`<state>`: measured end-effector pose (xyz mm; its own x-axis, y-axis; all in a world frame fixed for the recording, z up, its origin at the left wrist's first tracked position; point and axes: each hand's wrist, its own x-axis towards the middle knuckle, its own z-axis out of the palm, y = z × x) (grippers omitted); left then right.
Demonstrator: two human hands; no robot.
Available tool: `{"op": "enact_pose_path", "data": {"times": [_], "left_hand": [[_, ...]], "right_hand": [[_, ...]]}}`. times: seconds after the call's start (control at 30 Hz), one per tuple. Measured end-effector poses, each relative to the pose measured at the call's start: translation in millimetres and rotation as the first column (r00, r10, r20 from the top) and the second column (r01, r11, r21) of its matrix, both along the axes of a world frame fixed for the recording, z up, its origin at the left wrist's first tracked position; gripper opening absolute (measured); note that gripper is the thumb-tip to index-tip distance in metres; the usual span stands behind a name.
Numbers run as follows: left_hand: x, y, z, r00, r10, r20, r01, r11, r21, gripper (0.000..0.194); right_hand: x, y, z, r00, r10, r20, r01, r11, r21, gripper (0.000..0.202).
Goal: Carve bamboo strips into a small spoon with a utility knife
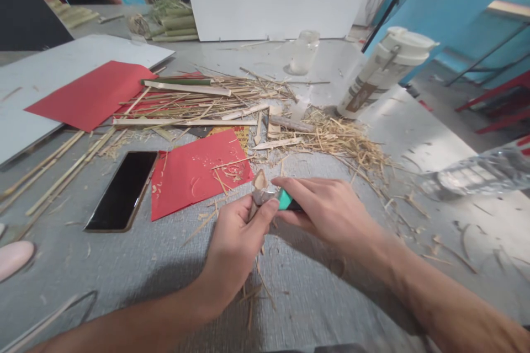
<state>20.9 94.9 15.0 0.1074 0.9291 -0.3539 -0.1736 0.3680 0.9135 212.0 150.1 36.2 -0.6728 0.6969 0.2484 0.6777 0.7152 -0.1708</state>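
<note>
My left hand is closed around a small carved piece of wood, its pale cut tip pointing up from the fingers. My right hand grips a craft knife with a green and black handle. The knife's metal blade lies against the wood near my left thumb, though the fingers partly cover it. Just left of the wood lies a red sheet of paper sprinkled with pale shavings. Loose straws and shavings are scattered below both hands.
A phone lies to the left. Beyond the hands are straw stalks, a straw heap, a glass jar, a white tumbler and another red sheet. A clear plastic bottle lies at right.
</note>
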Motion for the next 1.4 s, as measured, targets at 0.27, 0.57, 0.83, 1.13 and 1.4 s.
{"op": "enact_pose_path", "data": {"times": [0.27, 0.57, 0.83, 1.13, 1.4], "left_hand": [[0.4, 1.6, -2.1, 1.0, -0.021, 0.016, 0.021, 0.999, 0.042, 0.047], [0.5, -0.4, 2.8, 0.998, 0.06, 0.022, -0.062, 0.996, 0.063, 0.048], [1.6, 0.2, 4.2, 0.998, 0.053, 0.015, -0.055, 0.993, 0.109, 0.042], [0.6, -0.4, 3.2, 0.997, 0.079, -0.003, -0.078, 0.994, 0.082, 0.044], [0.1, 0.0, 2.4, 0.997, 0.032, -0.065, -0.026, 0.996, 0.084, 0.049]], "right_hand": [[1.9, 0.2, -1.4, 1.0, -0.013, 0.018, 0.013, 1.0, 0.013, 0.071], [-13.4, -22.0, -4.0, 0.988, -0.135, -0.077, 0.143, 0.982, 0.124, 0.058], [-12.7, -20.5, -7.9, 0.989, -0.139, -0.054, 0.143, 0.985, 0.097, 0.056], [-17.4, -25.1, -7.1, 0.981, -0.171, -0.09, 0.181, 0.977, 0.116, 0.06], [-3.1, -4.9, -5.7, 0.997, -0.057, -0.049, 0.059, 0.997, 0.048, 0.064]]}}
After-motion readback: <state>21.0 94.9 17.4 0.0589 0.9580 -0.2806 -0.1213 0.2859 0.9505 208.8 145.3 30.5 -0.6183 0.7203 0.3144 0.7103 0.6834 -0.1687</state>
